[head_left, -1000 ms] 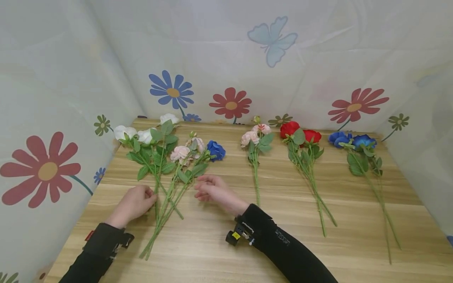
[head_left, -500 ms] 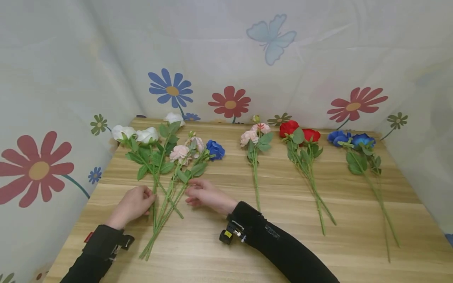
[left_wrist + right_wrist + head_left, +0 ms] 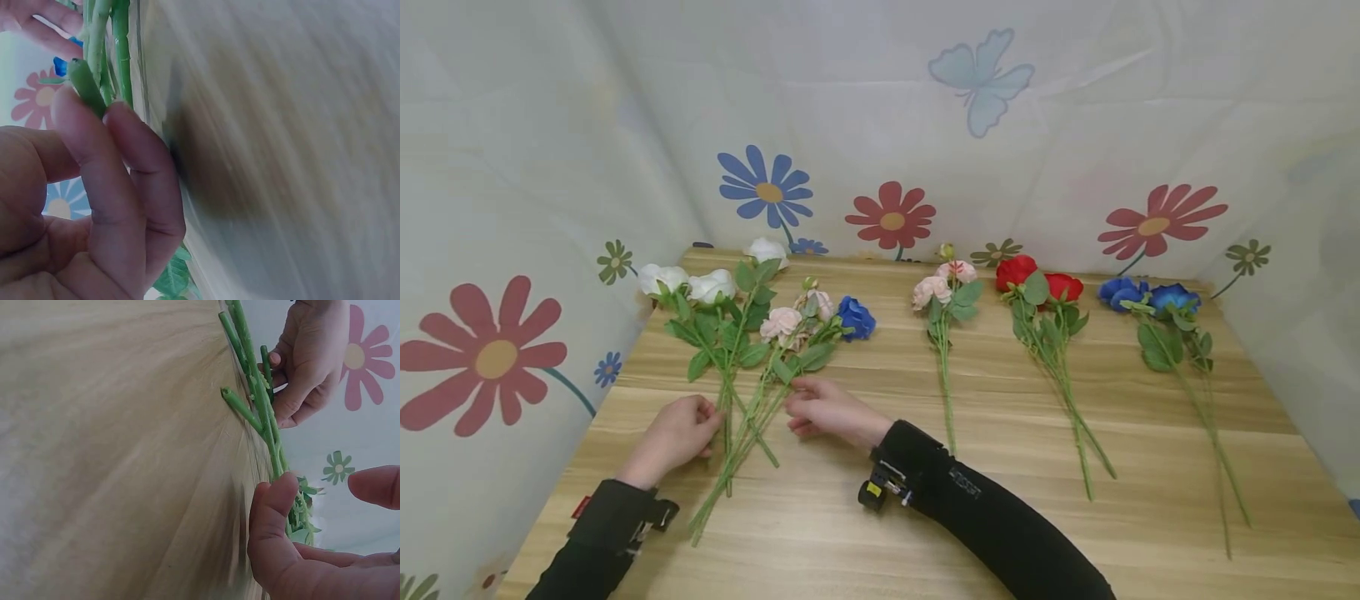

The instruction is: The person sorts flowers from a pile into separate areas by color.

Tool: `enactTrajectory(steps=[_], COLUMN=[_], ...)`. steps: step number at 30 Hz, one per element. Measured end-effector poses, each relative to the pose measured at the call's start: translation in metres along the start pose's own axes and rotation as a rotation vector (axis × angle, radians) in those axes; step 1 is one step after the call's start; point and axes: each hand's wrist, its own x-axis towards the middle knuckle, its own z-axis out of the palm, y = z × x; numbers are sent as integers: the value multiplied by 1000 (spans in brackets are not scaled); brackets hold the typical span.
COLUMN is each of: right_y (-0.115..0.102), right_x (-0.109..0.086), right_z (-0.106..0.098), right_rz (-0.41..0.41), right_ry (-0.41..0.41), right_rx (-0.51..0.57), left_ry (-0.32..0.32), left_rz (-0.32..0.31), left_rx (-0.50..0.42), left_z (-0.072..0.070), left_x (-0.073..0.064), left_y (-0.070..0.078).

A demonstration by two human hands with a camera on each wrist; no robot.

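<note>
My left hand pinches a green stem between thumb and fingers, low over the table at the left. That stem belongs with the bunch of white roses, whose leafy stalks run down to this hand. Across them lie pink flowers and a blue rose, their stems crossing in front of me. My right hand is at the right side of these stems, fingertips right at them. In the right wrist view its thumb stands apart from its fingers.
On the wooden table, farther right, lie pink flowers, red roses and blue flowers, stems toward me. A white cloth printed with flowers and a butterfly surrounds the table's back and sides.
My right hand has moved left, up to the stems of the crossed flowers. My left hand stays almost in place, and the lower stem ends have shifted slightly left.
</note>
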Motion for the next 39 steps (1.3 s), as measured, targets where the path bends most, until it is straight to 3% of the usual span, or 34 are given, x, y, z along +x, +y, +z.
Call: enactTrajectory(steps=[10,18,21,28,39], right_y=[-11,-14,-14,-12,-11], right_x=[20,38,39,37,32], right_z=[17,28,29,27,21], right_rz=[26,17,17,1,-7], right_ry=[14,14,11,18,26], right_rx=[-111,-126,-129,-132,-135], left_ry=[-12,-17,-9,74,22], left_rz=[-36,-61,-49,56,78], left_rx=[2,-10,18,207,267], left_z=[-3,-8,-10,-12,-5], left_x=[-6,-12,-15,-20,-24], left_y=[-5,-7,-7,4,13])
